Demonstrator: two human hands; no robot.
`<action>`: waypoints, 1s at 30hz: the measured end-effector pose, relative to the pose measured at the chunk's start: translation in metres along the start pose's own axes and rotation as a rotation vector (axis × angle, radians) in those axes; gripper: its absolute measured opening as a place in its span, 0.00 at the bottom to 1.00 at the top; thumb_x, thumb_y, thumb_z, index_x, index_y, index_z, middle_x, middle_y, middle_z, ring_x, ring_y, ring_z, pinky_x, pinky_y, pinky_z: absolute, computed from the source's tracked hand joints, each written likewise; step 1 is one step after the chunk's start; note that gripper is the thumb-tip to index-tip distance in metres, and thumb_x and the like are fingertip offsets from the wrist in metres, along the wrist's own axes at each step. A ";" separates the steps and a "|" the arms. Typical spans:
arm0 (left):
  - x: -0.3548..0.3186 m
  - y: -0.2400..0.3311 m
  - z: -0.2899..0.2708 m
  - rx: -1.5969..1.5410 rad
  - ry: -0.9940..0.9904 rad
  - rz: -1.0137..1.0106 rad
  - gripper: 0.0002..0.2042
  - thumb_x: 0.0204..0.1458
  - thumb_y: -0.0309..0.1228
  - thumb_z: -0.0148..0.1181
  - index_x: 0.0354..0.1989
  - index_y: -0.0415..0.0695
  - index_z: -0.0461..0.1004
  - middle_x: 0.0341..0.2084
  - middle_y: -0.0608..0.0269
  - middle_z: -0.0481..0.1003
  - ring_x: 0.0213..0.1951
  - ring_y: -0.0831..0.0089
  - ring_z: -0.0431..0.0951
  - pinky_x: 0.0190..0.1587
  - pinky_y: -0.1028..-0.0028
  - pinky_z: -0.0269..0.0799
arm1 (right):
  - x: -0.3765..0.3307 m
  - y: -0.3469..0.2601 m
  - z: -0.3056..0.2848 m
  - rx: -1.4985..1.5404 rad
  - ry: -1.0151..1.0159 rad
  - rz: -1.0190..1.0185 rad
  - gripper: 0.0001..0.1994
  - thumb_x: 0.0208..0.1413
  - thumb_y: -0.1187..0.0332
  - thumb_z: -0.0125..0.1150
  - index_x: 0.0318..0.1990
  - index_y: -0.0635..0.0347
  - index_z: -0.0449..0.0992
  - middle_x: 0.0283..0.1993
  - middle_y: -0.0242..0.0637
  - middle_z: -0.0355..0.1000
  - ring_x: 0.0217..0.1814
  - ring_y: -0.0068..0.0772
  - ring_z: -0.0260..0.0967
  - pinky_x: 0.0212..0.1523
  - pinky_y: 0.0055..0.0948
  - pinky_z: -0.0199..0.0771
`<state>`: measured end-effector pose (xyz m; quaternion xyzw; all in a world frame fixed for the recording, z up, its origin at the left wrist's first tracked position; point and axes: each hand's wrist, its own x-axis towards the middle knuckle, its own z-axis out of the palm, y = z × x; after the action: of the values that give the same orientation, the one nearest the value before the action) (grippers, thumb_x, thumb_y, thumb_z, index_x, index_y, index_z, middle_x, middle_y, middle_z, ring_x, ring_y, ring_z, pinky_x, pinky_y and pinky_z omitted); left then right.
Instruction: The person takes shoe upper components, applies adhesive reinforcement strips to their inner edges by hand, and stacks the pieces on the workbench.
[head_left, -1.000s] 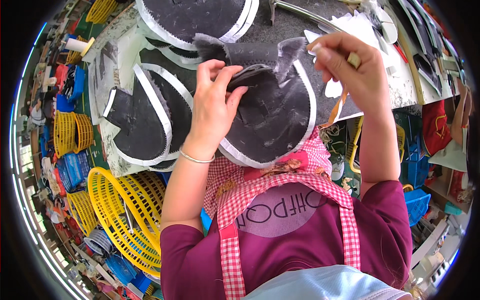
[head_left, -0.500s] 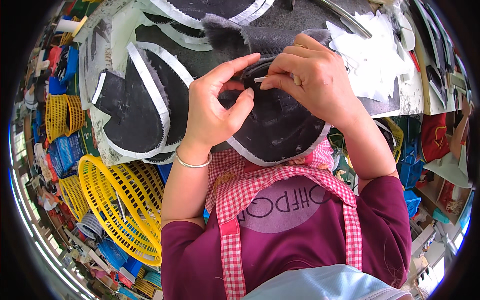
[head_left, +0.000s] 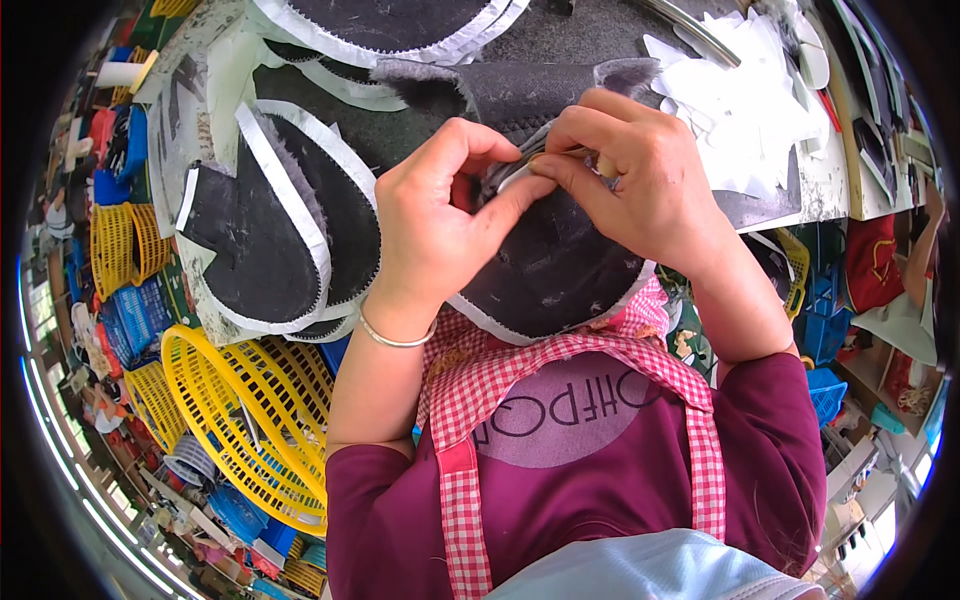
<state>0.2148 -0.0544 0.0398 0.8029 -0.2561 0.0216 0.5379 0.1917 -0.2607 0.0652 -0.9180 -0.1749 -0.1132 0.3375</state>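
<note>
A dark, fur-lined piece [head_left: 570, 275] with a white taped rim lies at the table's near edge, in front of my apron. My left hand [head_left: 430, 215] is closed at its folded upper edge, thumb and forefinger pinching a small white strip [head_left: 514, 178]. Against it, my right hand [head_left: 640, 170] also pinches, with thumb and forefinger meeting at the strip's right end. The fingertips partly cover the strip and the fold. Behind both hands, a grey furry part [head_left: 430, 85] sticks up, joined to quilted dark fabric.
Several similar black pieces with white edging [head_left: 270, 240] lie on the left of the table. White cut scraps [head_left: 735, 110] are heaped at the right, beside a metal bar [head_left: 690, 30]. A yellow plastic basket [head_left: 180, 370] stands below the table's left edge.
My left forefinger and thumb, spread apart before, have closed in on the white strip. Both hands' fingertips have come together at the fold.
</note>
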 end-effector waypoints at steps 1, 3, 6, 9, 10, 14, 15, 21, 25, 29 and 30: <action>0.001 0.000 0.001 -0.011 0.019 -0.051 0.12 0.45 0.27 0.78 0.34 0.43 0.78 0.26 0.69 0.79 0.22 0.84 0.72 0.24 0.82 0.66 | -0.001 0.002 -0.002 0.003 0.007 0.010 0.08 0.52 0.69 0.70 0.29 0.59 0.76 0.29 0.35 0.74 0.29 0.39 0.75 0.27 0.35 0.73; 0.002 -0.001 0.003 -0.017 0.061 -0.102 0.12 0.46 0.27 0.78 0.36 0.43 0.79 0.25 0.70 0.79 0.23 0.88 0.70 0.25 0.84 0.64 | -0.005 0.007 -0.008 0.261 0.019 0.037 0.06 0.54 0.75 0.66 0.30 0.61 0.73 0.28 0.36 0.72 0.27 0.34 0.74 0.26 0.29 0.72; 0.003 -0.005 0.004 -0.251 0.058 -0.193 0.13 0.47 0.25 0.77 0.41 0.42 0.81 0.26 0.68 0.80 0.25 0.88 0.71 0.26 0.84 0.64 | -0.012 0.014 -0.019 1.059 -0.130 0.172 0.06 0.55 0.77 0.65 0.31 0.62 0.71 0.29 0.36 0.70 0.25 0.31 0.73 0.27 0.25 0.72; 0.001 -0.007 0.001 -0.168 -0.017 -0.161 0.15 0.48 0.24 0.75 0.46 0.42 0.83 0.29 0.67 0.81 0.25 0.88 0.71 0.26 0.84 0.64 | -0.019 0.015 -0.017 0.526 -0.089 0.110 0.11 0.54 0.71 0.70 0.32 0.61 0.71 0.32 0.37 0.71 0.24 0.35 0.73 0.25 0.30 0.72; 0.001 -0.008 -0.001 -0.101 -0.032 -0.138 0.15 0.48 0.24 0.75 0.47 0.41 0.84 0.31 0.66 0.82 0.25 0.87 0.71 0.26 0.83 0.64 | -0.021 0.015 -0.017 0.078 -0.037 0.014 0.12 0.54 0.69 0.72 0.33 0.60 0.71 0.32 0.38 0.72 0.24 0.37 0.73 0.25 0.31 0.72; 0.001 -0.002 -0.003 -0.142 -0.063 -0.154 0.14 0.50 0.25 0.74 0.47 0.41 0.84 0.31 0.65 0.82 0.25 0.87 0.70 0.26 0.83 0.63 | -0.026 0.017 -0.017 0.003 0.024 -0.026 0.09 0.53 0.68 0.71 0.34 0.60 0.75 0.31 0.38 0.70 0.25 0.43 0.73 0.26 0.38 0.73; 0.002 0.001 -0.003 -0.133 -0.090 -0.182 0.15 0.49 0.25 0.74 0.47 0.40 0.84 0.31 0.64 0.82 0.25 0.86 0.72 0.26 0.82 0.64 | -0.026 0.017 -0.017 0.004 0.012 -0.030 0.09 0.53 0.68 0.71 0.34 0.60 0.75 0.31 0.38 0.70 0.25 0.43 0.73 0.26 0.38 0.73; 0.006 0.017 0.010 -0.033 -0.155 -0.069 0.13 0.52 0.21 0.71 0.47 0.36 0.82 0.36 0.62 0.83 0.35 0.80 0.81 0.39 0.80 0.76 | -0.021 0.009 -0.012 -0.136 0.072 -0.077 0.06 0.53 0.72 0.69 0.33 0.59 0.76 0.29 0.38 0.68 0.25 0.44 0.72 0.26 0.39 0.74; 0.003 0.017 0.008 0.106 -0.049 0.157 0.10 0.46 0.26 0.73 0.37 0.42 0.82 0.30 0.61 0.81 0.34 0.61 0.79 0.40 0.68 0.74 | -0.017 0.012 -0.020 -0.146 0.166 -0.045 0.05 0.53 0.75 0.68 0.34 0.59 0.76 0.31 0.38 0.71 0.25 0.44 0.72 0.27 0.38 0.75; 0.006 0.010 0.000 0.293 -0.065 0.154 0.31 0.36 0.28 0.80 0.54 0.52 0.78 0.60 0.52 0.67 0.59 0.53 0.66 0.57 0.58 0.67 | -0.025 0.033 -0.041 0.034 0.431 0.268 0.02 0.59 0.77 0.66 0.37 0.64 0.78 0.31 0.33 0.70 0.30 0.24 0.66 0.33 0.22 0.67; 0.009 0.007 0.003 0.290 -0.032 0.151 0.38 0.33 0.27 0.80 0.60 0.52 0.75 0.63 0.50 0.64 0.63 0.50 0.64 0.61 0.56 0.66 | -0.029 0.034 -0.041 0.151 0.429 0.308 0.02 0.59 0.79 0.65 0.37 0.66 0.78 0.30 0.32 0.69 0.32 0.21 0.65 0.35 0.20 0.65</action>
<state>0.2189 -0.0622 0.0478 0.8508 -0.3184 0.0858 0.4090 0.1748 -0.3194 0.0662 -0.8611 0.0343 -0.2392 0.4473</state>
